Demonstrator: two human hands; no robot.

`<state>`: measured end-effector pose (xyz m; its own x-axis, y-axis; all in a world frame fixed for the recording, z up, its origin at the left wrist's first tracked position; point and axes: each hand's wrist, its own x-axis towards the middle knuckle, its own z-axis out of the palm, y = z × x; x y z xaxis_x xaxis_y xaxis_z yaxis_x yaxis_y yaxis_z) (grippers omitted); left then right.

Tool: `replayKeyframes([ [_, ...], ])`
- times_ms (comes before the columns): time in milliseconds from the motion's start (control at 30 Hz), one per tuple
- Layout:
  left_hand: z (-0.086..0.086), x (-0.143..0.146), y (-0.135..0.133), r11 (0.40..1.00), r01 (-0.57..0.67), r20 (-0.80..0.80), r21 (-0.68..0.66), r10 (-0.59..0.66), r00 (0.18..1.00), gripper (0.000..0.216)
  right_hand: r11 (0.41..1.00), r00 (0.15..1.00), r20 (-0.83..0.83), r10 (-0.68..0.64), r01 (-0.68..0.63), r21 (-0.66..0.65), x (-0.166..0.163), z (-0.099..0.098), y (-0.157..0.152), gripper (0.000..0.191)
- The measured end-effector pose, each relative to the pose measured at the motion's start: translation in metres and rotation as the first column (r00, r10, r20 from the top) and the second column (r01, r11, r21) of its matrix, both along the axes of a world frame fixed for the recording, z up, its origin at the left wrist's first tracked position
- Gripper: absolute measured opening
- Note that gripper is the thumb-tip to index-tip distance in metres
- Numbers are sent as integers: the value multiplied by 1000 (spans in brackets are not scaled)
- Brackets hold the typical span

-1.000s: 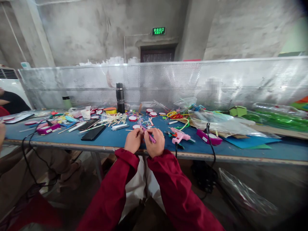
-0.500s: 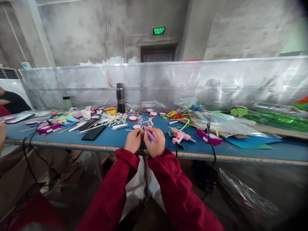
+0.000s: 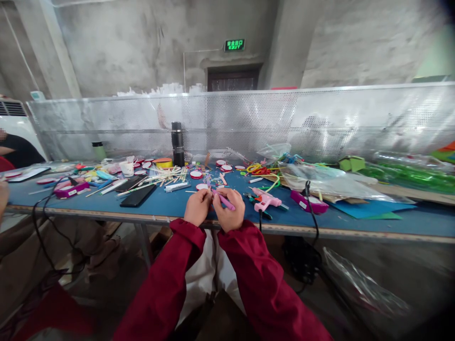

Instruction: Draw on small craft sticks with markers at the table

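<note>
Both my hands meet at the near edge of a long blue table (image 3: 167, 206). My right hand (image 3: 230, 211) is closed round a thin pink-purple stick (image 3: 226, 202) that slants across its knuckles. My left hand (image 3: 198, 207) is curled with its fingertips pinched against the stick's left end. What the left fingers hold there is too small to make out. Both forearms wear dark red sleeves.
A pink glue gun (image 3: 266, 202) lies right of my hands, its black cord hanging over the edge. A black phone (image 3: 137, 195), a black flask (image 3: 177, 144), wooden sticks (image 3: 167, 177), round red-and-white pieces, plastic bags (image 3: 322, 181) and a perforated metal screen (image 3: 249, 121) fill the table. Another person sits far left.
The pink-purple stick has turned slightly in my right hand, its right end now lower. Both hands stay at the same spot.
</note>
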<state>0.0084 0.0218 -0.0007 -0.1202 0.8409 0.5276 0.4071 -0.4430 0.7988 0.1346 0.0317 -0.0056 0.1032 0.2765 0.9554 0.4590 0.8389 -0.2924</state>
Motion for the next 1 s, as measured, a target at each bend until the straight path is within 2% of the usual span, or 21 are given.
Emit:
replayKeyframes([
  [333, 3, 1, -2, 1000, -15, -31, 3, 15, 999, 31, 1000, 1000, 18, 10, -9, -16, 1, -1, -2, 6],
  [767, 5, 2, -4, 999, -53, -37, -4, 52, 998, 29, 1000, 999, 41, 20, -19, -22, 1, 1, 0, 7],
  [1000, 3, 2, -3, 999, -34, -16, -17, 33, 999, 28, 1000, 1000, 22, 16, -16, -22, 1, 0, 0, 7],
])
